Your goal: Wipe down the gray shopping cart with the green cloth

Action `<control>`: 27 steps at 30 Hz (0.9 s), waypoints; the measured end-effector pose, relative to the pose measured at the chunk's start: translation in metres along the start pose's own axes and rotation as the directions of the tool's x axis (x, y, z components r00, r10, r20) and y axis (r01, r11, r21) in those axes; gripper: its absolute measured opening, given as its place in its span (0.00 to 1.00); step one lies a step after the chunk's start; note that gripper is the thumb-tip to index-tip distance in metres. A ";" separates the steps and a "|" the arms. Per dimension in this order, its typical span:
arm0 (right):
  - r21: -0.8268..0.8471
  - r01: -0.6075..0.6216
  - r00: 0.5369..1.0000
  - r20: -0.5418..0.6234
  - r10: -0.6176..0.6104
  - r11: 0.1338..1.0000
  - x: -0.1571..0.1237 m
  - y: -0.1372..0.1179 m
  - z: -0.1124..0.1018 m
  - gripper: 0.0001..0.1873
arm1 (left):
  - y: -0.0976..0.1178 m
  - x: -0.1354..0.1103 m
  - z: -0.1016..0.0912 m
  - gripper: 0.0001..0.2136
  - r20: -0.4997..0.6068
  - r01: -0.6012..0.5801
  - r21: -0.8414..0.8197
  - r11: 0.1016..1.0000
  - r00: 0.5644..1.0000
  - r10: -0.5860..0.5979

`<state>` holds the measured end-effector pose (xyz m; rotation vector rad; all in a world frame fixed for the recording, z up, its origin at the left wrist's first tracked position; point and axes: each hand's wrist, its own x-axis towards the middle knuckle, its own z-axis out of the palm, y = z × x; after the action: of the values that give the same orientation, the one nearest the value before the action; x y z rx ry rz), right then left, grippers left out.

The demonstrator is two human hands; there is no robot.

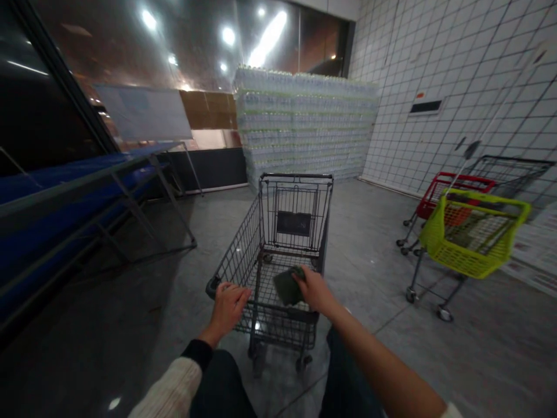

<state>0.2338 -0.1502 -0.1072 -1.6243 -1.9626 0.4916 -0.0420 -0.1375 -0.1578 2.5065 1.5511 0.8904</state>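
Left hand (227, 309) half-open on the shopping cart (296, 203) rim, right hand (314, 291) closed on a dark green pouch (287, 287).

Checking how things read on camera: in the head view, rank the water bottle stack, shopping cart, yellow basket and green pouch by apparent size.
Water bottle stack and shopping cart: about equal; the cart's nearness makes ranking them unsure.
Yellow basket.
Green pouch, smallest.

Right: white grid-tiled wall (439, 75). Far corner: shrink-wrapped stack of bottled water (304, 122) against the wall. Floor: polished grey stone (474, 360). Left: blue-topped metal bench (56, 191) along dark window glass (39, 98). Round lights (228, 36) glare overhead.
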 end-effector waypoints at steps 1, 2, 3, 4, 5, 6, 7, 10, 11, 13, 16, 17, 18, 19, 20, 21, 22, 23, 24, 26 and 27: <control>0.017 0.008 0.998 -0.059 -0.007 1.000 0.009 0.012 -0.008 0.11 | -0.009 0.001 -0.002 0.22 0.006 0.014 0.000 1.000 1.000 -0.014; 0.012 0.032 0.994 -0.110 -0.030 0.999 0.018 0.024 -0.016 0.12 | -0.019 0.004 -0.004 0.23 0.010 0.028 0.001 1.000 1.000 -0.028; -0.017 0.036 0.988 -0.150 -0.038 0.999 0.026 0.036 -0.022 0.12 | -0.028 0.007 -0.005 0.24 0.014 0.041 0.004 0.999 0.999 -0.041; -0.056 0.045 0.985 -0.163 -0.053 0.997 0.034 0.048 -0.026 0.12 | -0.037 0.011 -0.006 0.24 0.018 0.050 0.008 0.999 0.999 -0.050; -0.096 0.072 0.985 -0.148 -0.086 0.993 0.040 0.058 -0.027 0.12 | -0.046 0.016 -0.007 0.24 0.019 0.054 0.017 0.998 0.998 -0.054; -0.137 0.097 0.985 -0.127 -0.115 0.986 0.044 0.066 -0.027 0.11 | -0.054 0.021 -0.008 0.24 0.013 0.046 0.029 0.999 0.999 -0.047; -0.175 0.122 0.984 -0.106 -0.142 0.977 0.046 0.071 -0.025 0.11 | -0.062 0.027 -0.009 0.24 0.001 0.030 0.041 0.999 1.000 -0.030; -0.304 0.153 0.978 -0.093 -0.189 0.940 0.046 0.074 -0.014 0.12 | -0.075 0.041 -0.012 0.21 -0.054 -0.019 0.065 0.998 0.998 0.022; -0.344 0.152 0.976 -0.098 -0.196 0.927 0.045 0.072 -0.010 0.13 | -0.074 0.043 -0.013 0.20 -0.073 -0.022 0.063 0.998 0.997 0.026; -0.383 0.153 0.971 -0.111 -0.210 0.911 0.040 0.066 -0.004 0.15 | -0.064 0.042 -0.013 0.16 -0.115 -0.005 0.058 0.998 0.993 0.012; -0.357 0.149 0.960 -0.171 -0.221 0.922 0.031 0.060 0.003 0.17 | -0.021 0.025 -0.005 0.13 -0.188 0.018 0.028 0.999 0.982 -0.013; -0.346 0.149 0.954 -0.197 -0.227 0.926 0.026 0.059 0.005 0.17 | -0.002 0.017 0.000 0.13 -0.207 0.009 -0.037 0.999 0.978 -0.016; -0.337 0.153 0.947 -0.220 -0.235 0.929 0.021 0.060 0.008 0.18 | 0.018 0.010 0.006 0.12 -0.199 -0.018 -0.107 0.994 0.980 -0.004; -0.327 0.156 0.940 -0.241 -0.242 0.932 0.016 0.061 0.010 0.18 | 0.037 0.003 0.012 0.11 -0.173 -0.048 -0.164 0.985 0.985 0.019; -0.317 0.160 0.933 -0.259 -0.248 0.935 0.010 0.062 0.012 0.19 | 0.054 -0.002 0.018 0.11 -0.134 -0.060 -0.205 0.977 0.990 0.033; -0.303 0.165 0.927 -0.279 -0.252 0.939 0.005 0.064 0.013 0.19 | 0.066 -0.005 0.023 0.11 -0.098 -0.062 -0.219 0.974 0.994 0.042; -0.285 0.172 0.919 -0.297 -0.258 0.943 0.000 0.065 0.014 0.20 | 0.074 -0.007 0.028 0.11 -0.066 -0.065 -0.225 0.972 0.997 0.052; -0.263 0.180 0.912 -0.316 -0.261 0.948 -0.005 0.066 0.015 0.20 | 0.078 -0.006 0.031 0.11 -0.044 -0.065 -0.222 0.973 0.997 0.057; -0.240 0.184 0.906 -0.334 -0.259 0.953 -0.009 0.065 0.016 0.20 | 0.078 -0.004 0.034 0.12 -0.031 -0.067 -0.215 0.974 0.998 0.062; -0.207 0.164 0.897 -0.375 -0.233 0.964 -0.016 0.055 0.020 0.19 | 0.069 0.004 0.036 0.14 -0.016 -0.078 -0.203 0.976 0.997 0.077; -0.197 0.145 0.893 -0.397 -0.214 0.970 -0.020 0.047 0.025 0.18 | 0.063 0.008 0.037 0.15 -0.006 -0.082 -0.196 0.977 0.997 0.083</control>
<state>0.2573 -0.1582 -0.1581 -1.4721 -1.8327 -0.0905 0.0295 -0.1527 -0.1638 2.4450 1.2960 0.9977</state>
